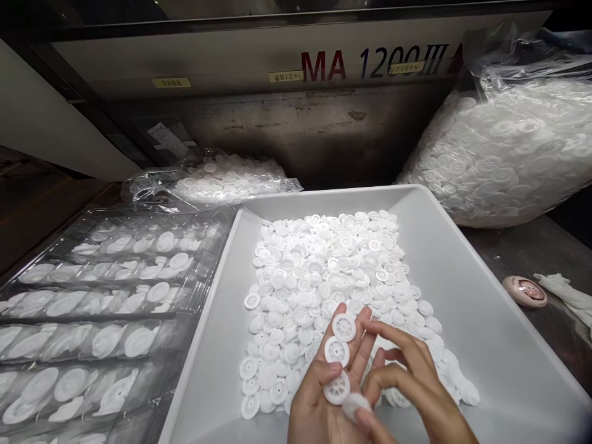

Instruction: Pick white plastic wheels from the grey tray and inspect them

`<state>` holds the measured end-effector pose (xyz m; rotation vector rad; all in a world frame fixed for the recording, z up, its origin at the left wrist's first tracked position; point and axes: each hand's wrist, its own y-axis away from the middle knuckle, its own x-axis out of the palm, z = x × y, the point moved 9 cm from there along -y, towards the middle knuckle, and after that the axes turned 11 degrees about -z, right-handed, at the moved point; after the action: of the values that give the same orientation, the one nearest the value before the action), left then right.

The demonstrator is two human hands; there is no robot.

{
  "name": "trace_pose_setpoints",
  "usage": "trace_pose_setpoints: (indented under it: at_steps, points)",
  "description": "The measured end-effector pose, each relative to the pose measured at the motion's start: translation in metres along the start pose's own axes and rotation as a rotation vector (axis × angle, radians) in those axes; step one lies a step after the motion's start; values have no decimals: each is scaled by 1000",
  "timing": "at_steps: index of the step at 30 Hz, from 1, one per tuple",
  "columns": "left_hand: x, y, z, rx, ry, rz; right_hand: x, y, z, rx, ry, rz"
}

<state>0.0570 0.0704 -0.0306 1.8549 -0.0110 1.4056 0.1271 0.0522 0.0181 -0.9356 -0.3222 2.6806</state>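
Observation:
My left hand lies palm up over the grey bin, cradling a row of small white plastic wheels along its fingers and palm, the thumb resting against them. At the heel of that palm a tilted white wheel is blurred, with the thumb of my right hand on its edge. The right index and other fingers are bent, and one fingertip touches the left fingertips. Beneath both hands spreads a heap of loose white wheels, several of them with spokes and a centre hole.
Clear plastic trays with rows of white discs lie at the left. A clear bag of white parts sits behind them, and a larger full bag stands at the back right. A pink oval object and white cloth lie right of the bin.

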Motion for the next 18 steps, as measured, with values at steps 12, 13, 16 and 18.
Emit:
trace_pose_setpoints:
  at_steps: [12, 13, 16, 18]
  points:
    - [9, 5, 5, -13, -49, -16, -15, -20, -40, 131, 44, -16]
    - [9, 5, 6, -19, -49, -8, -15, -20, -40, 127, 43, -22]
    - [8, 4, 8, -33, -62, 11, -19, -21, -37, 91, 22, -63]
    - [7, 4, 7, -35, -73, 17, -26, -20, -35, 63, -27, -116]
